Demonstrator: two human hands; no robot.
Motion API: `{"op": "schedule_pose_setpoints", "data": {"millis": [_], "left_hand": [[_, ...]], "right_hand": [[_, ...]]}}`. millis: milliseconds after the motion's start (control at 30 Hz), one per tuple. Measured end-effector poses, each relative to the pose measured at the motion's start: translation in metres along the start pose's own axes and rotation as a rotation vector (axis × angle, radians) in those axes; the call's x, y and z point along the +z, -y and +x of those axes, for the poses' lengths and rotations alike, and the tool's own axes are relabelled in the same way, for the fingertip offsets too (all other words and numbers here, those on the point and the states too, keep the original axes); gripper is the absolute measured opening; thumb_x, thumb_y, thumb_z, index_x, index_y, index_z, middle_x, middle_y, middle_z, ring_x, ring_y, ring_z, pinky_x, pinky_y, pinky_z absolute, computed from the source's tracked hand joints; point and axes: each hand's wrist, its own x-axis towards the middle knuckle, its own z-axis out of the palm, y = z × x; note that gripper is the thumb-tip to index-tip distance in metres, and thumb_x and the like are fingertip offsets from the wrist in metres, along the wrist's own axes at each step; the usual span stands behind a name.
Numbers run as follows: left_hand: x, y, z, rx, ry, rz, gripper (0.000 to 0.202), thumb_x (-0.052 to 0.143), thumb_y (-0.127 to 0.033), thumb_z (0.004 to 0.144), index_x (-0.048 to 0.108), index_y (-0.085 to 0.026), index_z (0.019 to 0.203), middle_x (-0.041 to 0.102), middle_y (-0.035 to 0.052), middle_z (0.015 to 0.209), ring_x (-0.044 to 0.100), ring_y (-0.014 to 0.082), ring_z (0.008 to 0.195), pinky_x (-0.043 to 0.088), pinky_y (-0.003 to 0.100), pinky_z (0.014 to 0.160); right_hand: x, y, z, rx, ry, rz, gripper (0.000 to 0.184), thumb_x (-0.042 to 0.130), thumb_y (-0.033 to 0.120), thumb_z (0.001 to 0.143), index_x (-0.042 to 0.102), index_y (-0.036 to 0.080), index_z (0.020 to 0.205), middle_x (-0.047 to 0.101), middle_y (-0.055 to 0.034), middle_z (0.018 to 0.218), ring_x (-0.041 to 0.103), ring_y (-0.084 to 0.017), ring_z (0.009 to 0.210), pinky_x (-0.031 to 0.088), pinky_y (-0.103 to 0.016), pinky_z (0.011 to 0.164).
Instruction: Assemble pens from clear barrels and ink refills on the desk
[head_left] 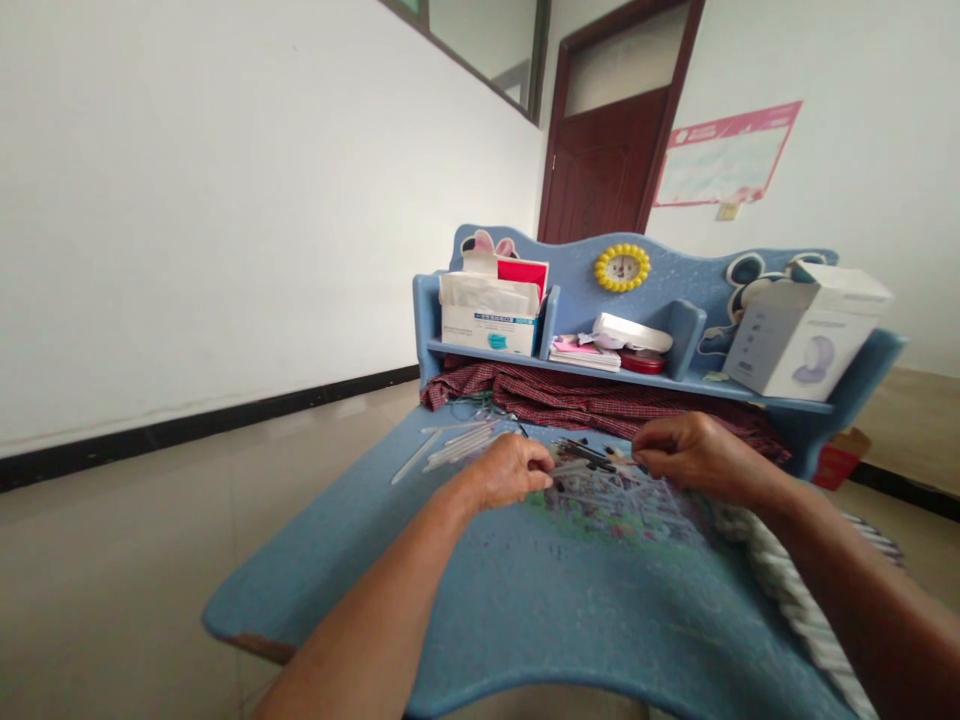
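My left hand (pixel 514 470) is over the middle of the blue desk, its fingers curled in a pinch. A small dark tip shows at its fingertips, too small to name. To the right, my right hand (pixel 694 455) is closed with thumb and fingers pressed together. A thin piece seems to stick out from it, but its kind is unclear. Between the hands lie several black pen-like sticks (pixel 586 455). Clear thin tubes (pixel 626 500) are spread over the desk's printed picture just below them. Several white pen-like tubes (pixel 463 445) lie in a loose row left of my left hand.
A red checked cloth (pixel 540 395) is bunched along the back of the blue desk (pixel 525 610). On the shelf above are a mask box (pixel 487 325), papers (pixel 585 353), a red tin (pixel 643 363) and a white carton (pixel 806 335). Pale ribbed fabric (pixel 787 590) hangs at the right edge.
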Motion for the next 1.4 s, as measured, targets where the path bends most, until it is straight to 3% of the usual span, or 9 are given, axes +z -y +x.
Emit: {"op": "schedule_pose_setpoints", "data": {"millis": [167, 267, 433, 533, 633, 767, 900, 1033, 1400], "left_hand": [[0.003, -0.008, 0.001, 0.023, -0.044, -0.190, 0.015, 0.057, -0.024, 0.068, 0.063, -0.013, 0.077, 0.049, -0.0043, 0.054, 0.044, 0.0059, 0.041, 0.033, 0.016, 0.039], [0.000, -0.008, 0.002, 0.052, -0.162, -0.298, 0.017, 0.057, -0.024, 0.069, 0.061, -0.011, 0.077, 0.049, -0.0045, 0.052, 0.044, 0.0052, 0.040, 0.033, 0.016, 0.039], [-0.005, -0.004, 0.004, 0.075, -0.293, -0.390, 0.017, 0.058, -0.025, 0.068, 0.061, -0.010, 0.076, 0.051, -0.0040, 0.053, 0.044, 0.0048, 0.039, 0.034, 0.017, 0.040], [-0.004, -0.004, 0.004, 0.080, -0.299, -0.390, 0.017, 0.059, -0.026, 0.068, 0.061, -0.011, 0.074, 0.051, -0.0042, 0.052, 0.044, 0.0050, 0.038, 0.034, 0.017, 0.039], [-0.002, -0.006, 0.004, 0.075, -0.293, -0.367, 0.016, 0.059, -0.025, 0.068, 0.061, -0.010, 0.075, 0.050, -0.0049, 0.049, 0.044, 0.0055, 0.038, 0.034, 0.017, 0.039], [0.000, -0.002, 0.005, 0.051, -0.284, -0.276, 0.013, 0.055, -0.021, 0.069, 0.060, -0.011, 0.075, 0.049, -0.0048, 0.051, 0.045, 0.0062, 0.039, 0.034, 0.018, 0.039], [-0.002, 0.007, 0.006, 0.053, -0.264, -0.092, 0.013, 0.053, -0.018, 0.070, 0.062, -0.012, 0.076, 0.054, -0.0031, 0.057, 0.047, 0.0073, 0.047, 0.034, 0.018, 0.045], [-0.006, 0.007, 0.005, 0.070, -0.238, 0.061, 0.015, 0.053, -0.018, 0.070, 0.065, -0.013, 0.078, 0.056, -0.0026, 0.058, 0.049, 0.0093, 0.055, 0.035, 0.019, 0.051], [-0.003, -0.001, 0.004, 0.119, -0.164, 0.201, 0.018, 0.052, -0.018, 0.071, 0.067, -0.015, 0.080, 0.061, -0.0003, 0.068, 0.053, 0.0121, 0.065, 0.036, 0.020, 0.057]], "right_hand": [[0.029, 0.008, 0.011, -0.017, -0.161, 0.445, 0.038, 0.050, 0.042, 0.077, 0.054, 0.012, 0.099, 0.060, -0.0007, 0.060, 0.054, -0.010, 0.044, 0.041, -0.020, 0.043], [0.046, 0.006, 0.023, 0.045, -0.260, 0.538, 0.041, 0.044, 0.047, 0.080, 0.052, 0.012, 0.099, 0.059, -0.0002, 0.055, 0.051, -0.010, 0.038, 0.038, -0.020, 0.038], [0.080, -0.004, 0.039, 0.186, -0.035, 0.076, 0.023, 0.050, 0.035, 0.075, 0.061, 0.015, 0.074, 0.058, -0.0013, 0.051, 0.052, -0.012, 0.041, 0.036, -0.021, 0.041], [0.098, -0.003, 0.045, 0.183, -0.046, -0.269, 0.018, 0.057, 0.034, 0.069, 0.066, 0.018, 0.073, 0.064, -0.0057, 0.064, 0.060, -0.019, 0.062, 0.038, -0.025, 0.052], [0.107, -0.001, 0.050, 0.190, -0.048, -0.400, 0.016, 0.055, 0.029, 0.069, 0.067, 0.020, 0.075, 0.067, -0.0075, 0.074, 0.061, -0.022, 0.073, 0.038, -0.027, 0.057], [0.106, -0.005, 0.050, 0.121, -0.056, -0.264, 0.013, 0.052, 0.020, 0.069, 0.064, 0.019, 0.072, 0.065, -0.0043, 0.068, 0.060, -0.017, 0.067, 0.038, -0.024, 0.056], [0.094, -0.015, 0.041, 0.109, -0.004, 0.257, 0.009, 0.049, 0.022, 0.073, 0.057, 0.017, 0.073, 0.059, 0.0006, 0.058, 0.054, -0.011, 0.045, 0.036, -0.021, 0.044], [0.076, -0.021, 0.034, 0.051, -0.075, 0.628, 0.014, 0.060, 0.028, 0.068, 0.053, 0.016, 0.070, 0.057, 0.0024, 0.054, 0.054, -0.010, 0.045, 0.039, -0.021, 0.043], [0.061, -0.021, 0.028, -0.017, -0.132, 0.673, 0.018, 0.064, 0.030, 0.067, 0.056, 0.014, 0.070, 0.059, 0.0011, 0.051, 0.055, -0.010, 0.047, 0.042, -0.021, 0.047]]}}
